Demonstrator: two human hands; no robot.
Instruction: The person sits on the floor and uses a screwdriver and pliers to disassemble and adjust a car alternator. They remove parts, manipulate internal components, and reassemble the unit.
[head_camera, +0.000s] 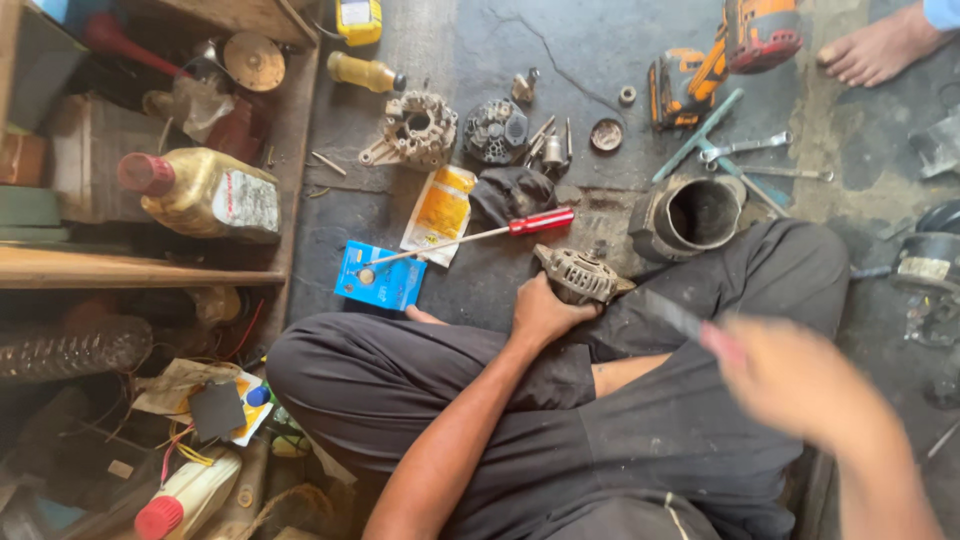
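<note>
Down on the cracked concrete floor (590, 45), seen from the head camera: crossed legs in dark trousers, both arms reaching forward over the lap.

Left hand (543, 312) clenched around the near end of a small grey alternator body (578, 275), pressing it against the inner knee, seemingly so that the leg acts as a rest and keeps the ribbed casing from turning. Finned end turned up and away from the palm, open to the other hand.

Right hand (800, 385) heavily blurred, raised above the right thigh, apparently wrapped around a red-handled tool (690, 322); fingers themselves too smeared to make out. Dark shaft angled toward the alternator body, tip near it but not plainly touching.

Just ahead of the knees, within easy reach: a long red screwdriver (480, 235) lying across a blue packet (380, 277) and a yellow pouch (440, 210), beside a crumpled black cloth (510, 192). To the right of these, an open metal housing (690, 215), mouth up, hard against the right knee.

Farther out, spread flat rather than stacked, probably to keep each piece in sight: two alternator end frames (415, 130), small bolts and rings, spanners (745, 150), an orange power tool (700, 65).

Far left, a wooden shelf (130, 268) with an oil bottle (205, 192) lying on its side. Top right, another person's bare foot (875, 50), well apart.
</note>
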